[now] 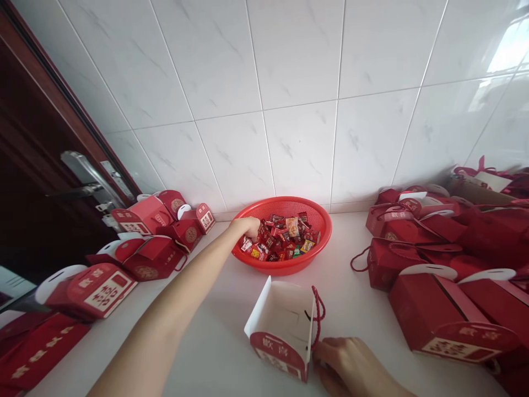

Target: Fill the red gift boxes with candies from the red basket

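Reaching with the left hand (250,227) into the left side of the red basket (281,270), down among the wrapped sweets (285,238); cannot tell whether spread or pinching there, with fingertips hidden. Resting the right hand (351,361) on the worktop (215,336), fingers curled at the lower right edge of the open box (285,314), by the twisted cord (318,311); cannot tell whether pinching box or cord in that grip; standing upright in front of the basket, with white inside showing, between red boxes at left (152,259) and more boxes at right (438,300).
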A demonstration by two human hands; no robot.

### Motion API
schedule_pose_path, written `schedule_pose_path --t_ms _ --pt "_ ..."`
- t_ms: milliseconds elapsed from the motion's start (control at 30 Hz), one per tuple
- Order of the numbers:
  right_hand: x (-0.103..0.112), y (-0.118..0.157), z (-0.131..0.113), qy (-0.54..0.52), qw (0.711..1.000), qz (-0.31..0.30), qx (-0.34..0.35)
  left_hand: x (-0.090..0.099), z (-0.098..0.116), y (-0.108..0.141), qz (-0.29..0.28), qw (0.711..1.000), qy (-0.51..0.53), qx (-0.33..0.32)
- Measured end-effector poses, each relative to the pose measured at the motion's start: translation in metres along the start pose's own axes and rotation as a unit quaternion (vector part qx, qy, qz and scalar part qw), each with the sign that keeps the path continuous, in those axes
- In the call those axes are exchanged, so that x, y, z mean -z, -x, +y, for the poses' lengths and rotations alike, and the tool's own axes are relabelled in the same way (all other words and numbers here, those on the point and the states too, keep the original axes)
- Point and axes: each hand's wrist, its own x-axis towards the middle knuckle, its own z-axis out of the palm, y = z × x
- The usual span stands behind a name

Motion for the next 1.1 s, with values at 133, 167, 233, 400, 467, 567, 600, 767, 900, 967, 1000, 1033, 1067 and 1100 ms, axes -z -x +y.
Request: schedule_pose_path --t_ms 133,167,233,400,467,567,600,767,900,967,1000,1033,1067,1100 --pt "-0.002 0.002 -0.001 -0.006 1.0 0.012 -0.002 0.01 0.001 0.01 -0.02 0.999 -0.009 0.038" --pt "-0.002 0.002 -0.001 -0.006 1.0 0.014 -0.002 0.011 0.001 0.013 -0.021 0.999 -0.002 0.038" --pt "-0.002 0.002 -0.001 -0.006 1.0 0.012 -0.002 0.01 0.001 0.019 -0.013 0.999 0.024 0.032" --pt "0.0 0.0 -0.001 -0.009 1.0 -0.007 -0.001 0.002 0.002 0.028 0.039 0.99 0.138 -0.002" --pt "0.001 0.001 -0.002 -0.01 1.0 -0.004 -0.004 -0.002 0.005 0.03 0.054 0.979 0.195 -0.015" --pt "0.001 0.002 -0.004 -0.008 1.0 0.001 -0.01 -0.005 0.013 0.03 0.047 0.96 0.273 -0.025" --pt "0.002 0.002 -0.004 -0.008 1.0 0.0 -0.011 -0.005 0.016 0.03 0.042 0.955 0.294 -0.027" --pt "0.001 0.001 -0.003 -0.011 1.0 0.0 -0.003 -0.006 0.032 0.027 0.031 0.94 0.337 -0.035" --pt "0.001 0.001 -0.002 -0.009 1.0 0.0 -0.002 -0.016 0.041 0.026 0.028 0.95 0.308 -0.035" --pt "0.001 0.001 -0.002 -0.008 1.0 0.001 0.0 -0.023 0.044 0.026 0.029 0.961 0.272 -0.032" --pt "0.001 0.001 -0.001 -0.006 1.0 0.001 0.0 -0.027 0.045 0.026 0.028 0.967 0.249 -0.031" --pt "0.0 0.001 -0.001 -0.005 1.0 -0.002 -0.001 -0.031 0.047 0.026 0.026 0.973 0.226 -0.031" --pt "0.0 0.0 -0.001 -0.003 1.0 -0.004 -0.003 -0.035 0.049 0.027 0.021 0.978 0.203 -0.031" --pt "-0.001 0.0 0.0 -0.001 1.0 -0.003 -0.004 -0.038 0.051 0.027 0.015 0.983 0.181 -0.031"
